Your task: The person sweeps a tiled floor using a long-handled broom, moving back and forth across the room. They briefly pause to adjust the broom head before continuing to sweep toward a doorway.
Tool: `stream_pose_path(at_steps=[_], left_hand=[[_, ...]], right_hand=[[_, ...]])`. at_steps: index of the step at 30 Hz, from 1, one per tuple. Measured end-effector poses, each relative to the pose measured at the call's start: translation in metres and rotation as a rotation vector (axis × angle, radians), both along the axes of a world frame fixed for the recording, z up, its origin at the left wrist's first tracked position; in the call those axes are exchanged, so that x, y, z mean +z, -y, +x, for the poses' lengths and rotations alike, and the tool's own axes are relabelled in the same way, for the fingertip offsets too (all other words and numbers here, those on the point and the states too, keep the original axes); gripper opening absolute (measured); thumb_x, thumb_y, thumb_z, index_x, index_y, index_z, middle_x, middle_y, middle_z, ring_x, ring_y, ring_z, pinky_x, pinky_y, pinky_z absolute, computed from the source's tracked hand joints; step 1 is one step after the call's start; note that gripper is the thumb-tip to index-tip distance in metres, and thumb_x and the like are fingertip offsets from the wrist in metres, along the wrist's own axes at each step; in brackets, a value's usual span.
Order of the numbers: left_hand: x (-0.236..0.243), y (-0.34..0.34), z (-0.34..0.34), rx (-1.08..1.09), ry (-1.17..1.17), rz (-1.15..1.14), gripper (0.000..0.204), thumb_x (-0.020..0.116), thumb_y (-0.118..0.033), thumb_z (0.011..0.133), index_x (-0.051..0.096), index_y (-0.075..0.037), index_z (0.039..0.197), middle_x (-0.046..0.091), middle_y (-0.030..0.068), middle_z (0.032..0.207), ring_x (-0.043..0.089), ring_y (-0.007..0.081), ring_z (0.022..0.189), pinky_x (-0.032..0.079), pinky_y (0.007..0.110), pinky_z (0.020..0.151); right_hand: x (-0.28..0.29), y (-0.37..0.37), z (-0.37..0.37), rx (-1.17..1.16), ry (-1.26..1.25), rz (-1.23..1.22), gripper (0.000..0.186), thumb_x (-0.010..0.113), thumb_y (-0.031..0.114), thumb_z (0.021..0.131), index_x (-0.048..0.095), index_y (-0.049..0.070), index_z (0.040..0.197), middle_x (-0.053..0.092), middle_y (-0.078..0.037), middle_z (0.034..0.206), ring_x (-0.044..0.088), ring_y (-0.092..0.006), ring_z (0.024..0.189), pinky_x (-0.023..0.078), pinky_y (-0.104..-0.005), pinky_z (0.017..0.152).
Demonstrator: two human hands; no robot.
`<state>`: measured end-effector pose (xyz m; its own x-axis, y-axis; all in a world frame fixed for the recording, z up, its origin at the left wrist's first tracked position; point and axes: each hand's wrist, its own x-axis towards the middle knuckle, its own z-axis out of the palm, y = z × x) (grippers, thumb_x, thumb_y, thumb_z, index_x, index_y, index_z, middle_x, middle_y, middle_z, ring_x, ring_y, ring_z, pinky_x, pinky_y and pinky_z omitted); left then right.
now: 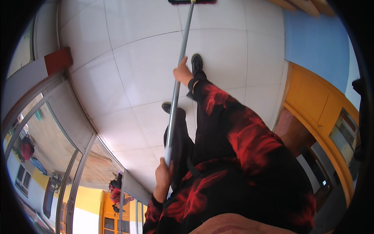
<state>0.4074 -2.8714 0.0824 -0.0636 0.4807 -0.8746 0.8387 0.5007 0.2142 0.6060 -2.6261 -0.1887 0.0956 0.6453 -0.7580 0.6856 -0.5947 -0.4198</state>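
The mop handle [177,87], a straight metal pole, runs from the lower centre of the frame up to the top centre, leaning slightly to the right as it rises. Its long axis is nearly vertical in the picture. The mop head [192,1] sits at the top edge, flat on the white tiled floor [136,70], and is cut off by the frame.

The left hand [163,174] is closed around the near end of the pole in the lower centre. The fingers wrap fully round the tube, with the end just above the fist.

The right hand [182,73] is closed on the pole further up, near the upper centre, thumb side toward the mop head. The red and black sleeve [241,140] extends from it to the lower right.

The mop head lies straight ahead of both hands, along the pole. The right hand is the nearer one to it.

Two black shoes [196,62] stand on the tiles just right of and beneath the pole. A glass partition [78,156] fills the lower left. An orange door frame [311,101] occupies the right.
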Motion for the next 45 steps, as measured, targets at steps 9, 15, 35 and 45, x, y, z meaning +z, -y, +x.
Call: stream_pose_path(at_steps=[9,15,35,45], left_hand=[[0.168,0.229,-0.165,-0.085,-0.219,-0.108,0.026,0.065,-0.025,0.074,0.049,-0.006,0.080,0.056,0.0222,0.059,0.058,0.0419,0.057,0.044,0.050,0.049],[0.171,0.249,-0.148,-0.032,-0.267,-0.099,0.026,0.066,-0.024,0.074,0.049,-0.006,0.079,0.056,0.0216,0.059,0.057,0.0415,0.056,0.044,0.049,0.048],[-0.024,-0.079,0.315,-0.087,0.131,0.126,0.030,0.061,-0.025,0.081,0.042,-0.002,0.083,0.056,0.0255,0.064,0.055,0.0455,0.062,0.043,0.050,0.052],[0.056,0.111,0.205,-0.155,-0.035,0.020,0.029,0.061,-0.027,0.080,0.043,-0.005,0.088,0.057,0.0250,0.064,0.056,0.0453,0.062,0.042,0.051,0.050]], right_hand=[[0.096,0.308,-0.147,-0.353,-0.310,-0.389,0.092,0.051,0.013,0.080,-0.024,-0.007,0.130,0.056,-0.019,0.069,0.056,-0.0280,0.054,0.048,-0.0382,0.051],[0.092,0.319,-0.132,-0.514,-0.360,-0.460,0.082,0.055,0.012,0.077,-0.001,-0.013,0.131,0.057,-0.026,0.082,0.061,-0.0327,0.065,0.051,-0.0392,0.059],[-0.022,-0.038,0.349,-0.476,0.055,0.042,0.065,0.051,0.017,0.083,0.017,-0.006,0.134,0.060,-0.023,0.097,0.061,-0.0362,0.085,0.046,-0.0529,0.078],[0.026,0.176,0.236,-0.425,-0.096,-0.008,0.078,0.050,0.011,0.081,-0.005,-0.015,0.130,0.054,-0.020,0.060,0.057,-0.0308,0.055,0.046,-0.0410,0.053]])
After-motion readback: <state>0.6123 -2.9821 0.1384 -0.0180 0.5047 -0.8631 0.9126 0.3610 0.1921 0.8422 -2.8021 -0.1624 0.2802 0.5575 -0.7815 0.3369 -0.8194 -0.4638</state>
